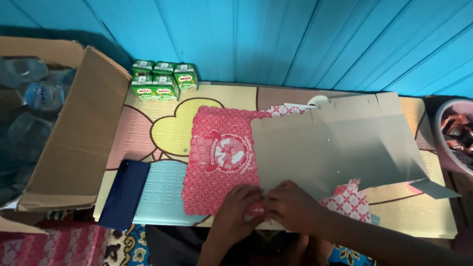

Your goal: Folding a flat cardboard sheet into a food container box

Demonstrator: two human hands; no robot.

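Lying flat across the mat (162, 130), grey side up: box blank (340, 148), spread for folding. Pressing together on its near red edge (217, 192): left hand (236, 207) and right hand (290, 204), fingers curled, pinching card. Waiting far left: cartons (162, 81).

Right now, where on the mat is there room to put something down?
The mat is bare between the green drink cartons and the red patterned card, and between the dark phone and that card. The near middle is crowded: both hands, left and right, press the grey card sheet.
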